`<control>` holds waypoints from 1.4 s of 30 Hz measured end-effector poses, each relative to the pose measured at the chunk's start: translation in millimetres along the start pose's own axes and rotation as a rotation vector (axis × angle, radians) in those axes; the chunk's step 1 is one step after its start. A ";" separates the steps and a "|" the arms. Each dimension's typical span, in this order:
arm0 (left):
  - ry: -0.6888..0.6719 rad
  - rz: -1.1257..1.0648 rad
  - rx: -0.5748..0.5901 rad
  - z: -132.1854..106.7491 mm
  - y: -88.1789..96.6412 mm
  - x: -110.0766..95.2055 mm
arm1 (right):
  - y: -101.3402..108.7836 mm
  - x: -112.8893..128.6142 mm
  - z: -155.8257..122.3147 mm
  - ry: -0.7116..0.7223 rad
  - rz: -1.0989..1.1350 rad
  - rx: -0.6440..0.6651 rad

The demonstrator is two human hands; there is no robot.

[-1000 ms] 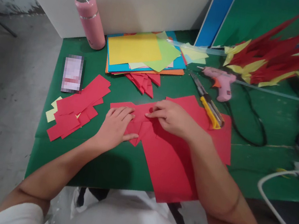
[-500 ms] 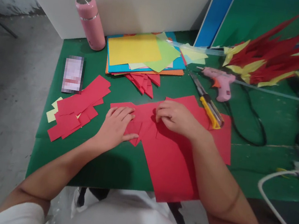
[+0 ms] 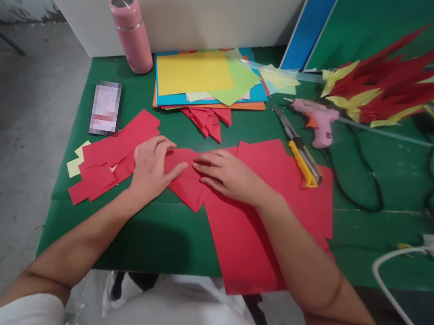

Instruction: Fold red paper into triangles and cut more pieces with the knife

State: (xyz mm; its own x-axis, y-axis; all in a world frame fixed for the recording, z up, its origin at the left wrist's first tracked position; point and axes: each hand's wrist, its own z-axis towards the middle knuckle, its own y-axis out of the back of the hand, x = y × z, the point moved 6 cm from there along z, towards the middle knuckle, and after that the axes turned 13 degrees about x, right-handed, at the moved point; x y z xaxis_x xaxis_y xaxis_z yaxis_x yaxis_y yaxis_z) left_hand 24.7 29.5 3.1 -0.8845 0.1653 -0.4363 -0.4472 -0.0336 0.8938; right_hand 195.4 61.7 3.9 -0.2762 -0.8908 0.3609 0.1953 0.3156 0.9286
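Note:
A piece of folded red paper [image 3: 186, 188] lies on the green tabletop between my two hands. My left hand [image 3: 152, 166] is at its left side, thumb and fingers apart, the thumb tip over the paper. Stretched out flat, the fingers of my right hand [image 3: 229, 175] rest on the paper's upper right part. Beneath my right hand and forearm spreads a large red sheet [image 3: 244, 249], partly covered by them. Just left of my left hand sit several cut red paper pieces [image 3: 116, 149] with pale yellow scraps.
Behind the hands lie stacked colored sheets [image 3: 190, 70] and small red folded triangles [image 3: 209, 122]. A pink bottle [image 3: 132, 34] stands at back left. A yellow cutter [image 3: 300, 154], blade exposed, lies near a pink glue gun [image 3: 318, 121]. Red and yellow paper flames [image 3: 385, 90] occupy the back right.
My left hand has shifted left, off the middle of the folded paper. My right hand has moved left too, its curled fingers now stretched out over the paper.

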 end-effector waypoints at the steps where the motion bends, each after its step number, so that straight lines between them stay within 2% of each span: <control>1: 0.053 0.014 -0.033 0.6 2.8 6.2 | -0.7 -0.4 -0.3 0.000 -0.014 0.011; 3: 0.102 0.016 -0.051 1.5 4.0 14.4 | -1.5 -1.0 -0.9 0.000 -0.030 0.018; 5: 0.081 -0.047 -0.051 1.7 1.9 16.9 | -2.1 -1.1 -1.2 -0.002 -0.038 0.020; 8: 0.032 -0.227 -0.097 -0.2 -0.8 16.2 | -2.8 -0.7 -1.0 -0.003 -0.047 0.024; 11: 0.054 -0.404 -0.152 -1.3 -4.3 19.3 | -3.2 -0.1 -0.7 0.005 -0.058 0.023; 16: 0.021 -0.664 -0.124 4.6 -11.6 22.8 | -3.5 0.2 -0.5 -0.001 -0.074 0.017; 25: -0.257 -0.349 0.048 5.4 0.5 -8.7 | -0.9 -0.4 -1.2 -0.003 0.000 0.017; 32: -0.329 -0.272 0.119 4.1 -0.8 -11.8 | 3.7 0.9 -1.4 -0.003 0.056 -0.033; 42: -0.492 -0.151 0.184 3.6 -5.2 -18.5 | 4.2 1.5 -2.5 0.042 0.021 -0.056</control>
State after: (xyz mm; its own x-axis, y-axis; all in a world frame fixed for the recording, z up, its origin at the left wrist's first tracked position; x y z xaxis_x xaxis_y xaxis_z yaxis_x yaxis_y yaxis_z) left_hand 43.9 30.2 6.9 -0.6258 0.5977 -0.5011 -0.4952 0.1920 0.8473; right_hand 198.1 60.9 8.2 -0.2325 -0.8973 0.3751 0.2530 0.3166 0.9142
